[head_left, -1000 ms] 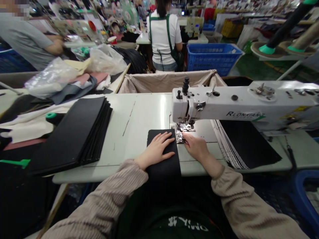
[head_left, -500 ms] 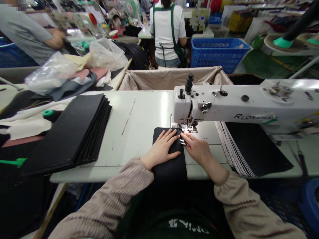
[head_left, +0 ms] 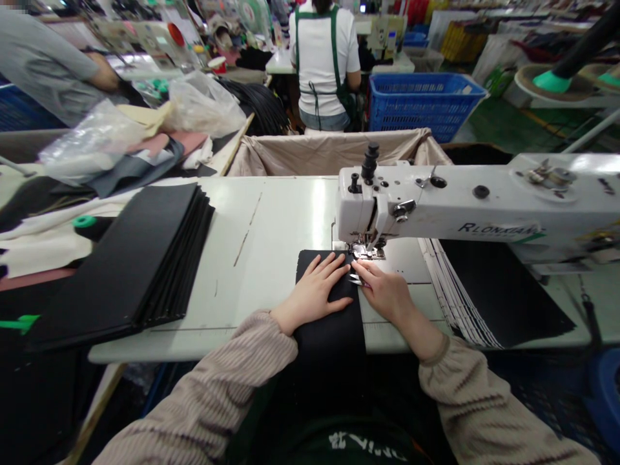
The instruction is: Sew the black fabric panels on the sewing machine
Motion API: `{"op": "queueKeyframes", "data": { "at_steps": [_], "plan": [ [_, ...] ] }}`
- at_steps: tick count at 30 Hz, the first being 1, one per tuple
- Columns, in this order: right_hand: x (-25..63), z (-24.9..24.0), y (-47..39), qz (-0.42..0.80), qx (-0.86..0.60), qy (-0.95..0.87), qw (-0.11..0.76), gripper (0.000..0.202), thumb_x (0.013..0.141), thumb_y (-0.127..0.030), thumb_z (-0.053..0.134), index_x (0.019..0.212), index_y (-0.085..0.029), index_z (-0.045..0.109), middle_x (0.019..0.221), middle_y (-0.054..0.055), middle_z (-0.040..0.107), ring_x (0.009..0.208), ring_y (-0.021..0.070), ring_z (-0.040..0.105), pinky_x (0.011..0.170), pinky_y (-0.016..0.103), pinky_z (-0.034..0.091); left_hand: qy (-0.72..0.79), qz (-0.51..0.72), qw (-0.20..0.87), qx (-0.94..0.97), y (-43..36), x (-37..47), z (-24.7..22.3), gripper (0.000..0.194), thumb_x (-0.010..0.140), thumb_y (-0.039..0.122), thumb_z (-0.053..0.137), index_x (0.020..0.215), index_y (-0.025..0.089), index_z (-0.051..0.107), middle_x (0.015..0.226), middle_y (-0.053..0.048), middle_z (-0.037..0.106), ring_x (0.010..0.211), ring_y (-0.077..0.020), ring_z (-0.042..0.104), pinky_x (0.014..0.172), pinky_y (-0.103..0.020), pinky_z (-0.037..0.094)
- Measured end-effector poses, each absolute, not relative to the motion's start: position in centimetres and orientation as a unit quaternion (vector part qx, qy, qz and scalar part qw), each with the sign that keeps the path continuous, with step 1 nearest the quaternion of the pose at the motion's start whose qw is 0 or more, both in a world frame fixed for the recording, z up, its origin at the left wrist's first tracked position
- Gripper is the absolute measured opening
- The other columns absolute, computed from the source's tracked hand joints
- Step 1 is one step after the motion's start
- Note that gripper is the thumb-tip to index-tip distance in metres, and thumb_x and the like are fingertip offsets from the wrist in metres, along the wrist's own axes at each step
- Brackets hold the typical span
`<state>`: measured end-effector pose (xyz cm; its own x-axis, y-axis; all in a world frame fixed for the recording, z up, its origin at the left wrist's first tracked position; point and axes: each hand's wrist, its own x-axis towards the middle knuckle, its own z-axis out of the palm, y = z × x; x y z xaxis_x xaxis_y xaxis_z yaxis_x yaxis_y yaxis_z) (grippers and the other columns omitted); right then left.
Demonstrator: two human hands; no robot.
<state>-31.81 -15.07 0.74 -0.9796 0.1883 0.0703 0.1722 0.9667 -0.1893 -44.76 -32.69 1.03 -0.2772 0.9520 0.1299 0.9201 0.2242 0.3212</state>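
The black panel (head_left: 332,342) lay on the near part of the table (head_left: 271,226), its far edge near the foot (head_left: 371,252) of the sewing machine (head_left: 431,205) and its near end hanging over the table's near edge. The person's left hand (head_left: 317,289) rested flat on it, fingers spread wide. The right hand (head_left: 387,292), at the panel's right edge, had its fingers curled around small snips (head_left: 356,280), the blades pointing left over the panel; whether the panel's far right corner sat under the foot was hard to tell. One black stack (head_left: 121,258) lay to the left, and a pale-edged stack (head_left: 518,300) to the right. The step in hand looked like lining up the panel; the next move seemed to call for a flat, straight feed, fingertips and blades kept clear of the foot.
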Motion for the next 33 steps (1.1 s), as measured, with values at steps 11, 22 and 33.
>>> {"op": "queueKeyframes", "data": {
  "at_steps": [11,22,33],
  "plan": [
    [-31.83,0.76,-15.09,0.086,-0.084,-0.991,0.050,0.054,0.094,-0.026,0.046,0.148,-0.029,0.041,0.148,0.001,0.050,0.113,0.0202,0.062,0.083,0.032,0.053,0.779,0.182,0.050,0.598,-32.51,-45.16,1.19,0.069,0.088,0.053,0.061,0.146,0.023,0.041,0.158,-0.008,0.031,0.149,-0.0269,0.022,0.123,-0.050,0.014],
    [-31.79,0.70,-15.08,0.092,-0.087,-0.990,0.054,0.050,0.094,-0.026,0.044,0.144,-0.029,0.047,0.146,0.000,0.051,0.110,0.0201,0.063,0.081,0.031,0.053,0.771,0.188,0.050,0.606,-32.51,-45.63,1.25,0.060,0.090,0.048,0.059,0.143,0.025,0.045,0.156,-0.007,0.037,0.147,-0.0267,0.026,0.122,-0.051,0.016],
    [-31.83,0.83,-15.05,0.079,-0.097,-0.991,0.038,0.051,0.095,-0.027,0.043,0.146,-0.030,0.044,0.147,0.002,0.051,0.107,0.0206,0.064,0.079,0.031,0.053,0.763,0.196,0.032,0.615,-32.79,-45.64,1.26,0.045,0.094,0.039,0.055,0.138,0.029,0.052,0.149,-0.006,0.046,0.140,-0.0263,0.039,0.121,-0.051,0.022]
  ]
}}
